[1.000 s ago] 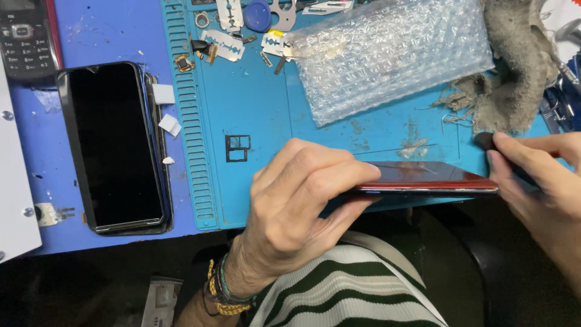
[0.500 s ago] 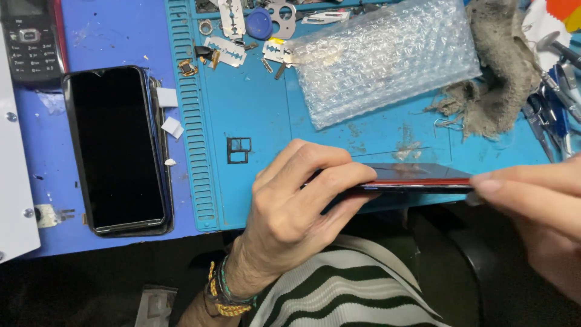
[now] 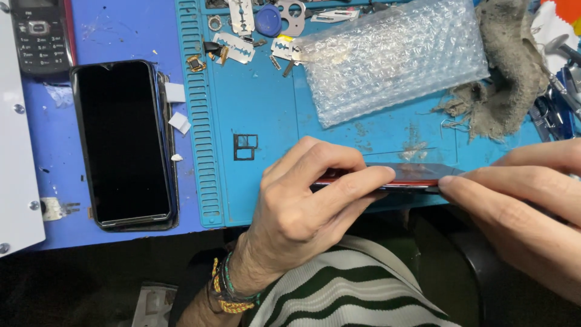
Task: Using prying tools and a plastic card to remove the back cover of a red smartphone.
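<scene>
Two hands (image 3: 423, 194), red phone (image 3: 417, 175) edge-on, crosswise.

Between the hands, the red phone (image 3: 405, 175) looks glossy, its glass face catching light. Under them the blue mat (image 3: 266, 181) is matt rubber, ribbed along one strip and scuffed. Beyond the right hand (image 3: 520, 206) lie clear, shiny bubble wrap (image 3: 393, 57) and a coarse, frayed grey rag (image 3: 505, 79). Left of the left hand (image 3: 302, 206), the black phone (image 3: 124, 142) has smooth, glossy glass.
</scene>
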